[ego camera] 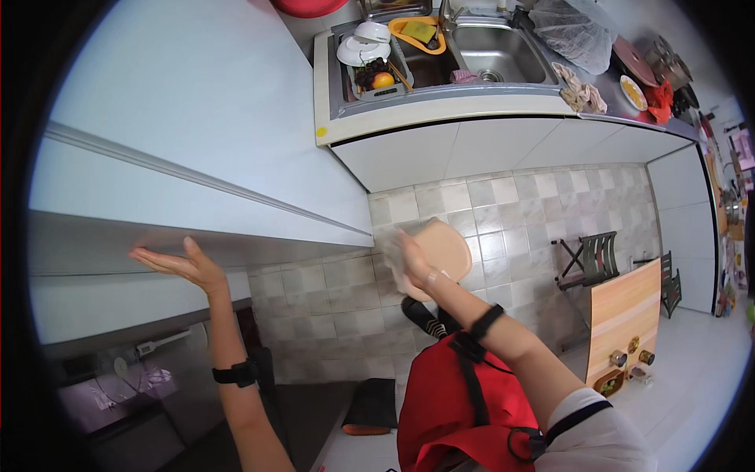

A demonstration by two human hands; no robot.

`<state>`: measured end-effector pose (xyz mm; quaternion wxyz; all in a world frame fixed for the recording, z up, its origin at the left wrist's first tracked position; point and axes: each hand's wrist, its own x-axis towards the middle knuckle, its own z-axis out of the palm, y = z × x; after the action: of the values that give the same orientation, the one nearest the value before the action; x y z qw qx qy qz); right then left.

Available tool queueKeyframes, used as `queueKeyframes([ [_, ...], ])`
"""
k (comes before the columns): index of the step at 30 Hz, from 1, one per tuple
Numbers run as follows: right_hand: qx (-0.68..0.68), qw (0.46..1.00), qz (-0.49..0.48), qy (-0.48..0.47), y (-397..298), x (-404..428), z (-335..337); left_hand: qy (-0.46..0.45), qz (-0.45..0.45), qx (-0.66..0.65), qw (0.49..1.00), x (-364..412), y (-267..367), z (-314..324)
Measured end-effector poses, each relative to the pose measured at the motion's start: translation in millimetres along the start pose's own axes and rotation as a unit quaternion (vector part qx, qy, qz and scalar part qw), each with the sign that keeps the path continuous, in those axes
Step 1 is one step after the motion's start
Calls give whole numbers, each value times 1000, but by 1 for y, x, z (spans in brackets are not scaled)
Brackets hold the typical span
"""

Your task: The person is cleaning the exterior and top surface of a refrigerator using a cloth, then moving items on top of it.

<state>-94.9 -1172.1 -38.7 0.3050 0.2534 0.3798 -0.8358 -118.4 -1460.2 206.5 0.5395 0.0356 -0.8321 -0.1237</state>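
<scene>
My left hand [187, 269] is raised with its fingers extended and thumb apart, and nothing is in it. It lies over the grey lower face of a tall pale refrigerator or cabinet [194, 141]; whether the fingertips touch is unclear. In my right hand [416, 264] is a greyish cloth [394, 257], blurred by motion and partly hidden by the fingers. Behind that hand, a peach-coloured plastic stool [451, 251] stands on the tiled floor, just beyond my dark shoe [420, 315].
Ahead runs a counter [389, 115] with a steel sink [498, 56], a fruit basket [386, 93] and rags [581, 91]. A folding stool [598, 259] and a wooden table [625, 312] holding small jars stand right. A power strip [162, 342] lies lower left.
</scene>
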Motion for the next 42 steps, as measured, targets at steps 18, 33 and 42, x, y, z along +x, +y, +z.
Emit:
queueKeyframes([
  [18,-322,875,-357,-48,32,98,203,-91,-248,-117,958,-74,-102,-4],
  [33,-391,791,-442,-159,-74,23,281,-470,-80,98,873,-134,-119,-120],
  [42,-286,912,-292,16,-3,226,187,-766,-339,-5,547,-184,-117,-130],
])
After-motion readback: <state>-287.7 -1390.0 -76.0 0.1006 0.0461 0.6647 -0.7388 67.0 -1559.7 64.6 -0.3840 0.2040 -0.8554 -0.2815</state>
